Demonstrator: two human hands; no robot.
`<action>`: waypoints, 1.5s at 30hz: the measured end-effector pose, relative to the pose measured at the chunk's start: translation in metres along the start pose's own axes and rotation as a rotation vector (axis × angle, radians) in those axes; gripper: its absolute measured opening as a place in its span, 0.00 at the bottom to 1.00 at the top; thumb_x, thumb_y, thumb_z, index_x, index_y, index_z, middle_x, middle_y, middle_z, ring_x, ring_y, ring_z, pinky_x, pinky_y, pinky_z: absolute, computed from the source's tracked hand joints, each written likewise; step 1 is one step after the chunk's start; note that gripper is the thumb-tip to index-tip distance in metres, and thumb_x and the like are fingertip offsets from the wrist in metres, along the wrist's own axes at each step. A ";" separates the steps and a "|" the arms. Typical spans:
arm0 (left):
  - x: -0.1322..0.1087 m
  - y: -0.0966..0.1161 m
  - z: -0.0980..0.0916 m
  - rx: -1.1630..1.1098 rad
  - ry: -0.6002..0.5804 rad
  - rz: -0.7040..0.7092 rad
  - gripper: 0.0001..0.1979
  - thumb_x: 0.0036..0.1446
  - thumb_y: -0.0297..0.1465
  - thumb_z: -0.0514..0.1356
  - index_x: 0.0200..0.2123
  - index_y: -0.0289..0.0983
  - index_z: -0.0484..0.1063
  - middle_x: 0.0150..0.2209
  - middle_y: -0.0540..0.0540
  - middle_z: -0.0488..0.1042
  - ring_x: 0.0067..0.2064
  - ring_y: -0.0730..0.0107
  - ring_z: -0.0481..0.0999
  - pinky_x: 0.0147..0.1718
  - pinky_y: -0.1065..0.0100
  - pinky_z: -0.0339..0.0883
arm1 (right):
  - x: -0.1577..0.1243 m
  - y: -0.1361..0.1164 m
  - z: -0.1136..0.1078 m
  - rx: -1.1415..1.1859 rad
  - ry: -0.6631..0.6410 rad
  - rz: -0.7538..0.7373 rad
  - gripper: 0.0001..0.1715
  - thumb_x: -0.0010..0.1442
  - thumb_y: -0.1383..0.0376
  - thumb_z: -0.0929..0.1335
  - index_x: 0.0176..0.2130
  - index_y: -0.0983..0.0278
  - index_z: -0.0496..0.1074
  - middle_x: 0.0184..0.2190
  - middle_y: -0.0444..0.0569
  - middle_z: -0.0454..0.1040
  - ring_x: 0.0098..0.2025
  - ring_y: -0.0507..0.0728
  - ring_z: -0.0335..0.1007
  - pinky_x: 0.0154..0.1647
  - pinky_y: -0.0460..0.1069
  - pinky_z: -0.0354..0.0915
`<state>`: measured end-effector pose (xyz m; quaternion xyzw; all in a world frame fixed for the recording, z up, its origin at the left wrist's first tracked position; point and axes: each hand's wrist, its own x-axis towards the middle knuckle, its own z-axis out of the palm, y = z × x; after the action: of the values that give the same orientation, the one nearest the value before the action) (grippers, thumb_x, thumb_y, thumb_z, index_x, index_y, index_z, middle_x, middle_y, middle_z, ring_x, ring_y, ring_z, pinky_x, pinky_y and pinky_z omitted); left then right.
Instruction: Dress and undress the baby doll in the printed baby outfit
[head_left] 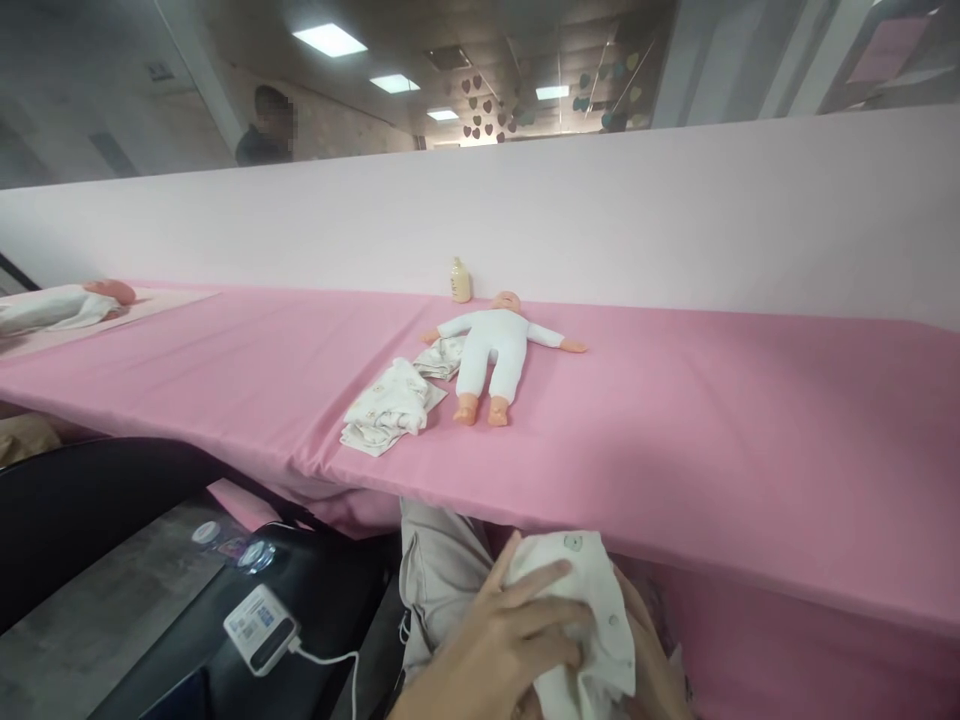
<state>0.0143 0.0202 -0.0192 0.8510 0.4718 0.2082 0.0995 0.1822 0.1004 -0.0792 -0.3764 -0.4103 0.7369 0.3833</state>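
Over my lap I hold a white baby garment [600, 620] with snap buttons along its edge and a small printed animal face. My left hand [517, 630] grips it from the left, its fingers bent across the front of the cloth. On the other side my right hand [649, 640] supports the garment from behind, and its fingers are mostly hidden by the fabric. Beyond them, a baby doll [491, 345] in a white bodysuit lies on its back on the pink-covered table [675, 430]. Folded printed baby clothes [390, 405] rest beside its legs.
A pump bottle [460, 280] stands against the white partition [600, 210]. Far left lies another doll [60, 305]. Beside me, a black chair [322, 590] bears a white device [261, 628] with a cable and plastic bottles [255, 556]. Behind the glass, a person [268, 128] is visible.
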 end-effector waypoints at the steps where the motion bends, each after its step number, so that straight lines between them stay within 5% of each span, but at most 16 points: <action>1: -0.002 0.000 0.004 0.078 0.008 -0.016 0.14 0.58 0.29 0.55 0.47 0.41 0.71 0.60 0.53 0.67 0.68 0.61 0.51 0.66 0.48 0.14 | 0.001 -0.001 0.001 0.056 -0.011 0.054 0.26 0.49 0.51 0.74 0.45 0.62 0.75 0.37 0.49 0.78 0.38 0.58 0.73 0.37 0.49 0.68; 5: -0.008 -0.002 0.023 0.321 0.071 -0.141 0.35 0.52 0.36 0.60 0.63 0.36 0.57 0.67 0.43 0.54 0.69 0.42 0.43 0.59 0.34 0.14 | 0.004 -0.007 0.012 0.280 -0.002 0.236 0.34 0.43 0.57 0.77 0.50 0.61 0.73 0.38 0.50 0.78 0.39 0.59 0.74 0.39 0.50 0.69; 9: -0.008 -0.011 0.007 0.350 0.232 -0.106 0.28 0.54 0.24 0.56 0.59 0.39 0.63 0.61 0.45 0.66 0.66 0.51 0.56 0.66 0.44 0.30 | -0.002 -0.018 0.022 0.320 -0.095 0.227 0.31 0.46 0.57 0.76 0.50 0.58 0.72 0.41 0.50 0.77 0.40 0.58 0.75 0.43 0.51 0.69; 13: 0.000 -0.052 -0.063 0.183 0.456 -0.138 0.14 0.58 0.29 0.55 0.46 0.39 0.73 0.43 0.44 0.78 0.46 0.62 0.75 0.53 0.59 0.63 | -0.007 -0.034 0.019 0.187 -0.281 0.116 0.19 0.49 0.53 0.75 0.36 0.63 0.75 0.36 0.52 0.78 0.41 0.59 0.75 0.45 0.52 0.69; 18: 0.054 -0.161 -0.175 0.351 1.099 -0.357 0.18 0.56 0.33 0.54 0.49 0.33 0.69 0.51 0.42 0.73 0.52 0.63 0.70 0.52 0.63 0.64 | -0.003 -0.038 0.016 0.027 -0.261 0.029 0.20 0.53 0.51 0.72 0.32 0.65 0.72 0.32 0.53 0.78 0.32 0.56 0.75 0.33 0.49 0.71; 19: 0.068 -0.186 -0.190 0.386 1.114 -0.386 0.20 0.57 0.31 0.52 0.51 0.32 0.67 0.53 0.40 0.71 0.55 0.65 0.69 0.55 0.64 0.62 | -0.003 -0.037 0.018 0.045 -0.241 0.032 0.20 0.53 0.51 0.72 0.31 0.65 0.72 0.31 0.52 0.77 0.30 0.55 0.74 0.31 0.48 0.70; 21: 0.089 -0.232 -0.206 0.486 0.915 -0.544 0.23 0.59 0.26 0.48 0.58 0.28 0.61 0.59 0.37 0.65 0.60 0.66 0.63 0.59 0.65 0.56 | -0.003 -0.033 0.022 0.092 -0.198 0.034 0.20 0.52 0.51 0.73 0.31 0.66 0.72 0.28 0.50 0.76 0.28 0.53 0.73 0.29 0.46 0.68; 23: 0.101 -0.266 -0.202 0.534 0.382 -0.860 0.26 0.59 0.22 0.48 0.61 0.28 0.58 0.62 0.36 0.61 0.63 0.63 0.59 0.61 0.62 0.54 | -0.004 -0.028 0.027 0.131 -0.193 0.057 0.21 0.52 0.51 0.73 0.30 0.66 0.71 0.26 0.48 0.75 0.26 0.52 0.71 0.26 0.46 0.67; 24: 0.103 -0.279 -0.195 0.498 0.230 -0.919 0.23 0.57 0.22 0.53 0.57 0.28 0.63 0.59 0.35 0.66 0.60 0.61 0.64 0.58 0.60 0.58 | -0.005 -0.026 0.028 0.144 -0.203 0.077 0.22 0.51 0.50 0.73 0.29 0.66 0.70 0.25 0.48 0.74 0.25 0.52 0.71 0.25 0.46 0.66; 26: 0.105 -0.294 -0.176 0.441 0.038 -0.988 0.15 0.56 0.26 0.59 0.48 0.29 0.71 0.49 0.38 0.74 0.52 0.60 0.72 0.53 0.58 0.64 | -0.006 -0.024 0.027 0.163 -0.208 0.119 0.23 0.50 0.49 0.74 0.28 0.66 0.69 0.24 0.48 0.73 0.23 0.52 0.70 0.24 0.46 0.65; 28: 0.107 -0.300 -0.161 0.423 -0.031 -1.028 0.12 0.57 0.31 0.61 0.42 0.30 0.73 0.45 0.41 0.76 0.49 0.61 0.74 0.53 0.53 0.64 | -0.006 -0.023 0.024 0.169 -0.185 0.136 0.24 0.49 0.48 0.74 0.28 0.66 0.68 0.23 0.47 0.72 0.23 0.51 0.69 0.24 0.46 0.64; 32: 0.098 -0.286 -0.161 0.436 -0.040 -1.031 0.13 0.60 0.31 0.57 0.46 0.32 0.73 0.49 0.38 0.75 0.55 0.56 0.71 0.61 0.43 0.49 | -0.004 -0.025 0.013 0.154 -0.120 0.141 0.25 0.46 0.48 0.75 0.28 0.65 0.68 0.22 0.45 0.71 0.22 0.51 0.67 0.23 0.45 0.63; 36: 0.043 -0.248 -0.161 0.500 0.096 -0.987 0.23 0.64 0.35 0.46 0.60 0.37 0.61 0.63 0.38 0.62 0.64 0.52 0.59 0.62 0.39 0.38 | -0.003 -0.022 0.006 0.175 -0.080 0.164 0.24 0.45 0.50 0.76 0.27 0.64 0.68 0.21 0.43 0.70 0.21 0.50 0.66 0.23 0.45 0.63; 39: -0.015 -0.223 -0.134 0.407 0.050 -0.987 0.32 0.57 0.46 0.54 0.62 0.39 0.59 0.65 0.39 0.57 0.65 0.45 0.55 0.60 0.36 0.44 | 0.000 -0.014 0.002 0.195 -0.089 0.207 0.23 0.45 0.51 0.76 0.28 0.64 0.67 0.21 0.43 0.70 0.21 0.50 0.66 0.23 0.45 0.63; 41: -0.044 -0.217 -0.113 0.424 0.100 -0.944 0.40 0.54 0.49 0.57 0.65 0.38 0.51 0.68 0.39 0.50 0.68 0.47 0.47 0.62 0.44 0.47 | 0.003 -0.008 -0.002 0.180 -0.128 0.236 0.22 0.47 0.51 0.75 0.28 0.64 0.68 0.21 0.43 0.70 0.21 0.50 0.66 0.23 0.46 0.63; 45: -0.059 -0.223 -0.093 0.528 0.264 -0.911 0.32 0.58 0.39 0.53 0.64 0.39 0.53 0.65 0.41 0.58 0.64 0.54 0.59 0.59 0.59 0.57 | 0.009 0.000 -0.006 0.156 -0.232 0.258 0.23 0.47 0.50 0.75 0.28 0.64 0.68 0.22 0.44 0.70 0.21 0.51 0.66 0.23 0.47 0.65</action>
<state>-0.2254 0.0871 -0.0331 0.5231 0.8376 0.1236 -0.0976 0.1835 0.1102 -0.0840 -0.3076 -0.3415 0.8480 0.2639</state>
